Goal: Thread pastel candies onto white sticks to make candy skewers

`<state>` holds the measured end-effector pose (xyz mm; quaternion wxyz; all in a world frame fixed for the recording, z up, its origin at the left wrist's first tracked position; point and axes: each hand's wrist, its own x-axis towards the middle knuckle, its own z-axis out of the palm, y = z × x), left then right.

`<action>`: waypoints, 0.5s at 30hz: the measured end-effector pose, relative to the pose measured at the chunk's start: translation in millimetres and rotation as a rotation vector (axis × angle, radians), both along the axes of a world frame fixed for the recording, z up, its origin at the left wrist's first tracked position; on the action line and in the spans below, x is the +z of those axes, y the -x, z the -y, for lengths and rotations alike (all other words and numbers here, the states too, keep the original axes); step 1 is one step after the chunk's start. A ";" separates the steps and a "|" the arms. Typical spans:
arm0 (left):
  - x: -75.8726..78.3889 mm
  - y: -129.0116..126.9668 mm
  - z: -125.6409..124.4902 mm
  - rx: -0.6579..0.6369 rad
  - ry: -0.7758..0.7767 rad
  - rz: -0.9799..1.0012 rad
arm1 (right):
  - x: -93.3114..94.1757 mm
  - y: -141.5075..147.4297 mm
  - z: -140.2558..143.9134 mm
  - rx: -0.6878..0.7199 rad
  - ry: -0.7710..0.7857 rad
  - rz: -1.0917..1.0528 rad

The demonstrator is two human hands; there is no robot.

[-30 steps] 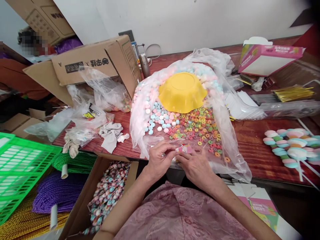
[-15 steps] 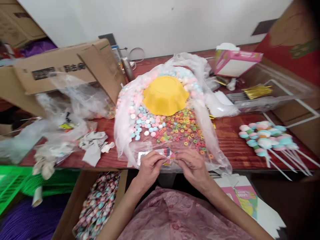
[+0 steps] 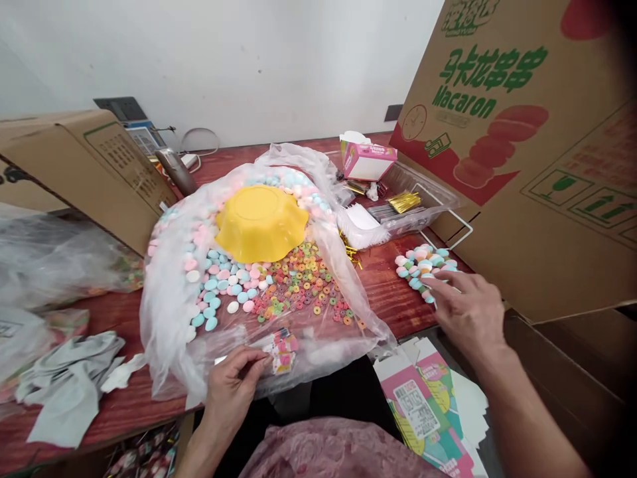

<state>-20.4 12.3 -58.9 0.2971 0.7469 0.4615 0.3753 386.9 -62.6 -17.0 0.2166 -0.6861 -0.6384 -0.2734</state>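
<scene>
My left hand (image 3: 239, 378) is at the front of the table, thumb and index finger pinched together. Its fingertips are at the edge of a small packet (image 3: 282, 352) with pink and yellow print; what sits between them is too small to make out. My right hand (image 3: 470, 309) stretches over the table's right side, fingers extended and spread, at a pile of candy skewers (image 3: 423, 262) with pastel and brownish pieces. The hand covers most of their sticks. Behind my left hand, pastel button candies (image 3: 213, 292) and ring-shaped gummies (image 3: 298, 285) lie on a clear plastic bag (image 3: 169, 338).
An upturned yellow bowl (image 3: 263, 222) sits among the candies. A clear tray (image 3: 423, 216) holds gold ties (image 3: 404, 202). Cardboard boxes stand left (image 3: 89, 172) and right (image 3: 497, 166). Printed cartons (image 3: 423, 405) are below the table edge. A grey cloth (image 3: 74, 378) lies left.
My hands have come apart from their pinch at the front of the table. The right hand has moved to the skewers; the left stays by the packet. The view has turned right.
</scene>
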 end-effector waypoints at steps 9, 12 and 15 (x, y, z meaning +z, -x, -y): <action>2.5 -8.3 -1.9 -0.013 0.009 0.022 | -19.9 -55.9 -9.4 0.070 0.279 0.288; 4.2 -4.1 3.3 -0.004 0.002 0.021 | -20.4 -51.9 -9.8 0.161 0.309 0.281; 2.4 4.4 7.5 0.015 0.024 0.027 | -22.4 -53.0 -4.6 0.196 0.341 0.273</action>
